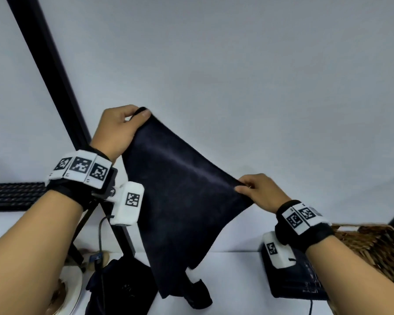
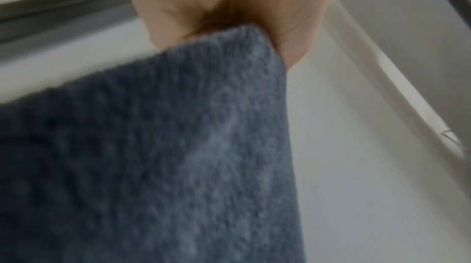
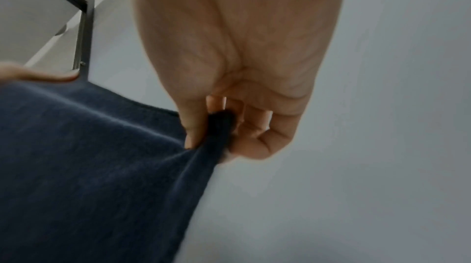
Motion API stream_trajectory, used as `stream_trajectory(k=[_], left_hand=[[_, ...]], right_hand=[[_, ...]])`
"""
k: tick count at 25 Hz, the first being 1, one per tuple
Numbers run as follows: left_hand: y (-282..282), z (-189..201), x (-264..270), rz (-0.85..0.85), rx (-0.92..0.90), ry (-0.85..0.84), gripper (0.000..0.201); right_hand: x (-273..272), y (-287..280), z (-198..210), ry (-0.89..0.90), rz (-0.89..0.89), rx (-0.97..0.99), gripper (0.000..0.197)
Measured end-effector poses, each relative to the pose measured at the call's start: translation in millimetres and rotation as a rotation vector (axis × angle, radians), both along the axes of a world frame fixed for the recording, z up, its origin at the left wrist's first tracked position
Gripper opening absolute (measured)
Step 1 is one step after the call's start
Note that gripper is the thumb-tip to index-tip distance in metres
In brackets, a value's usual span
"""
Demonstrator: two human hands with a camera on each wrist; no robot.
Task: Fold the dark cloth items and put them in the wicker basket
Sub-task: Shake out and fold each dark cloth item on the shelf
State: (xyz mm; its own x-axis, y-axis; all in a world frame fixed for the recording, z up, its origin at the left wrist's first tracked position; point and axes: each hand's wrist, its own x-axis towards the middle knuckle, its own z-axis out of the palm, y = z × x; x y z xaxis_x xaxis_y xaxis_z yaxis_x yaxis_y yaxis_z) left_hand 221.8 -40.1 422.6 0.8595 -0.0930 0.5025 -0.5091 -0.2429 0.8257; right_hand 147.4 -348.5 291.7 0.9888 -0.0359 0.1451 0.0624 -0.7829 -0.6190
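A dark navy cloth (image 1: 182, 201) hangs in the air, stretched between both hands above the white table. My left hand (image 1: 121, 128) pinches its upper left corner, higher up. Lower and to the right, my right hand (image 1: 257, 192) pinches the other top corner. In the left wrist view the knit cloth (image 2: 153, 156) runs out from under my left hand (image 2: 229, 15). In the right wrist view my right hand (image 3: 224, 126) grips a bunched corner of the cloth (image 3: 89, 166). The wicker basket (image 1: 373, 253) stands at the right edge. More dark cloth (image 1: 123, 285) lies on the table below.
A folded dark cloth (image 1: 300, 285) lies on the table next to the basket, under my right wrist. A black frame post (image 1: 52, 76) slants up at the left. A white round object (image 1: 75, 289) and a thin black cable (image 1: 100, 235) sit at the lower left.
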Motion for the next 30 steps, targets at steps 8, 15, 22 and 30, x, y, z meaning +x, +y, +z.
stream_trajectory(k=[8, 15, 22, 30], left_hand=[[31.3, -8.4, 41.4, 0.226, -0.003, -0.019, 0.017], [11.1, 74.3, 57.5, 0.096, -0.390, -0.027, 0.014], [28.9, 74.8, -21.9, -0.030, -0.459, -0.093, 0.015], [77.8, 7.0, -144.2, -0.167, -0.408, -0.036, 0.018]], right_hand=[[35.0, -41.6, 104.7, -0.376, -0.168, 0.110, 0.008], [71.1, -60.0, 207.8, -0.721, -0.194, 0.325, 0.007], [-16.9, -30.5, 208.0, -0.712, -0.070, 0.666, 0.019], [-164.0, 20.2, 147.3, -0.659, -0.085, 0.829, 0.018]])
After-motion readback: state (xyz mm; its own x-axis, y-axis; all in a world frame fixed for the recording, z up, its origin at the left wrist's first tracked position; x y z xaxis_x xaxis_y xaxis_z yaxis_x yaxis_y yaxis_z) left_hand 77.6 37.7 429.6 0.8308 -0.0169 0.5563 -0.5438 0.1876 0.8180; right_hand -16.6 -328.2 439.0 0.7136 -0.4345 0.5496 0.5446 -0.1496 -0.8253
